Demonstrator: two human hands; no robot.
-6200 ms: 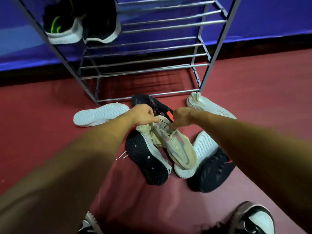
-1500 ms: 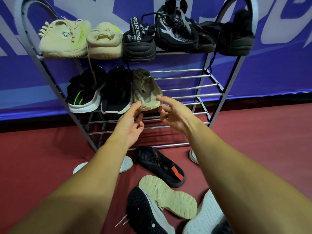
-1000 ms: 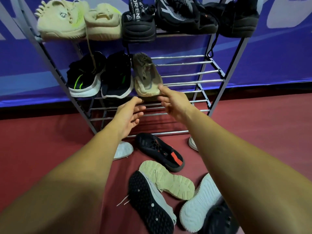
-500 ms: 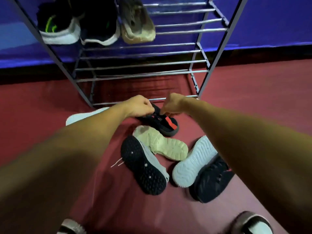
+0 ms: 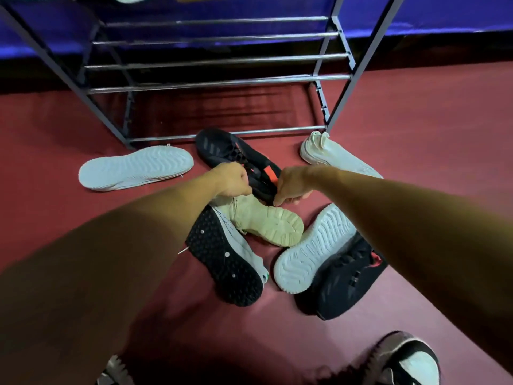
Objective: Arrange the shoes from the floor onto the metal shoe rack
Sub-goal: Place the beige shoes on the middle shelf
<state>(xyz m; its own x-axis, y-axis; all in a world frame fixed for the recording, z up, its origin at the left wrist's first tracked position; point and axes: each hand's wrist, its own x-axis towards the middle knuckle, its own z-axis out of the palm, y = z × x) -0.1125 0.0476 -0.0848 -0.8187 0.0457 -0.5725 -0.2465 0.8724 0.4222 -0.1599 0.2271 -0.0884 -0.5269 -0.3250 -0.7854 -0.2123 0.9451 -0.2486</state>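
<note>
Both hands are low over the heap and close together but not touching. The left hand is curled like a fist and the right hand has its fingers bent downward. They sit where the heel of the black shoe with a red patch meets the top of the beige shoe, which lies sole-up. I cannot tell which of the two they hold, or if they hold anything yet. From the hands, a shoe with a black studded sole lies at 6 o'clock. A dark shoe with a white sole lies at 5 o'clock, a white-soled shoe at 10 o'clock and a white shoe at 2 o'clock, touching the rack's right leg. So I count six shoes left on the red floor. The upper shelves are almost out of view, so I judge the task is only partly done. The metal shoe rack stands at 12 o'clock, and the rails I can see carry no shoe, so there is good room. The lowest front bar is just behind the black shoe, so a lift should go up first, then forward.
</note>
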